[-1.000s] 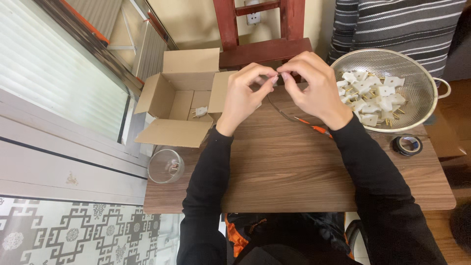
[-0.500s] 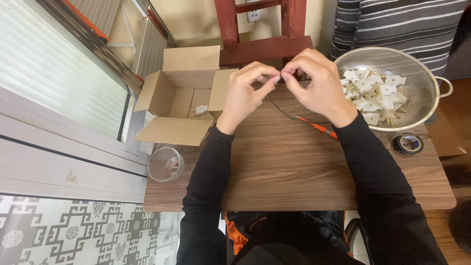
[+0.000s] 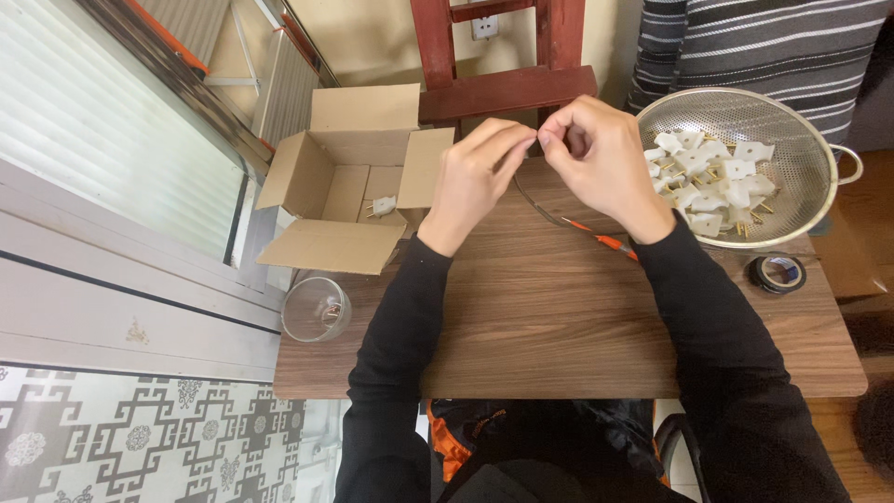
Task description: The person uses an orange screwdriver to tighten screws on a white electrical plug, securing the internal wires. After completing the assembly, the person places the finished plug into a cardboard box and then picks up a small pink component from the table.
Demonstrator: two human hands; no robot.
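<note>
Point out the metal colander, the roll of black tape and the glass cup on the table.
metal colander (image 3: 792,121), head view, bare mesh of the inner wall.
roll of black tape (image 3: 777,273), head view, the roll's top face.
glass cup (image 3: 317,309), head view, middle of the cup.

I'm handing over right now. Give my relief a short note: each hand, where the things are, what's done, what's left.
Left hand and right hand: fingertips pinched together on something small, hidden between them; a thin wire trails down from there.
Colander: full of white plug pieces, beside the right hand.
Cardboard box: open, one white plug inside.
Glass and tape roll sit on the table.
Done: one plug boxed. Left: the colander's pile.
</note>
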